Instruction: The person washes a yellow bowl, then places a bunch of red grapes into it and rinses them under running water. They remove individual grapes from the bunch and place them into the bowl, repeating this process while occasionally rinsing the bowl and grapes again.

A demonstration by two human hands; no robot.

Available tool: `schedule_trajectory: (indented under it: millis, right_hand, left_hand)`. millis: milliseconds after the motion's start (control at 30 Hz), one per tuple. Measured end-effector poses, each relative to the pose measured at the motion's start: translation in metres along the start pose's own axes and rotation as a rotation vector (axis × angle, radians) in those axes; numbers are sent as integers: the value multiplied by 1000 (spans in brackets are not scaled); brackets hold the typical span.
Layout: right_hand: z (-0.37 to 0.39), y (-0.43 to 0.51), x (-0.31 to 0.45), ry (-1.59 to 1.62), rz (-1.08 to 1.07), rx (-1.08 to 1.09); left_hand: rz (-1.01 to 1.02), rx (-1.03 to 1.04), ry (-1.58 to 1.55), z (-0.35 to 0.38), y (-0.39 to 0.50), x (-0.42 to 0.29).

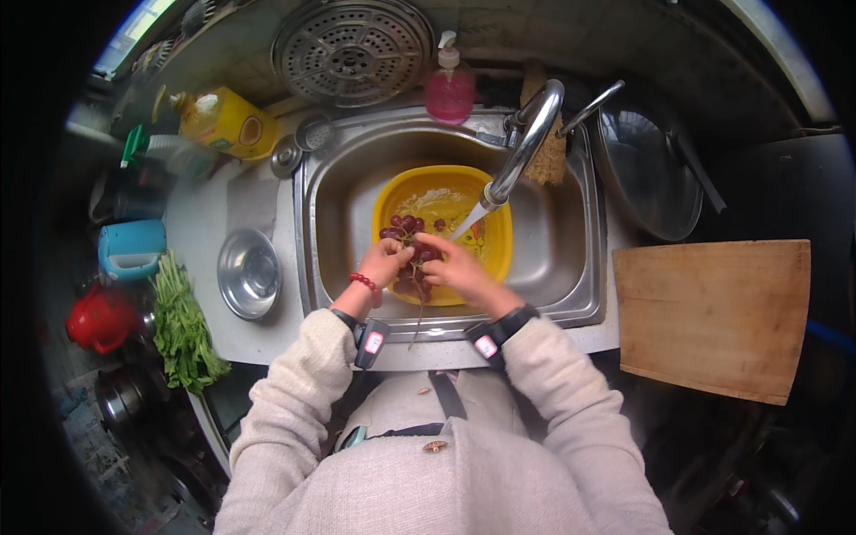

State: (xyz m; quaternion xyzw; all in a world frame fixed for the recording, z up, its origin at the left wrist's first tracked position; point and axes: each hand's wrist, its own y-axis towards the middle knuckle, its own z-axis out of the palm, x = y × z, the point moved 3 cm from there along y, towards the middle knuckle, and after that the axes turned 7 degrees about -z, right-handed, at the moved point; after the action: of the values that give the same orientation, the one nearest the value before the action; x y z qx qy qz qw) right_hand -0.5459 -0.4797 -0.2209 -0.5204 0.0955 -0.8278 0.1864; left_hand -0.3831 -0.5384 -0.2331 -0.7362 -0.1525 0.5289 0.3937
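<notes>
A bunch of red grapes (406,226) hangs over the near side of a yellow plastic basin (501,251), its bare stem reaching past the rim towards me. My left hand (384,264) pinches the bunch from the left. From the right, my right hand (458,271) has its thumb and fingers on the grapes, slightly blurred; its fingertips are partly lost among them. One loose grape (439,225) lies in the basin's water. From the chrome faucet (528,160) a stream of water (470,223) runs into the basin, just beyond my right hand.
The basin stands in a stainless steel sink (545,267). On the left are a metal bowl (249,274), leafy greens (184,328) and a yellow pump bottle (231,124). A pink soap bottle (450,90) stands behind; a wooden board (712,317) and a wok (645,167) are right.
</notes>
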Motion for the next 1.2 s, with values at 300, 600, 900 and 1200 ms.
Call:
schedule_trajectory:
  millis: [300, 600, 900, 1200]
  right_hand:
    - [-129, 69, -18, -786, -7, -141]
    - [-67, 94, -105, -1251, 73, 33]
    - [-4, 112, -140, -995, 46, 90]
    - [-38, 37, -43, 136, 404, 83]
  left_hand:
    - [4, 71, -122, -41, -46, -36]
    - [91, 35, -184, -68, -75, -49]
    - [113, 26, -231, -78, -76, -50]
    - [138, 63, -210, -85, -77, -55]
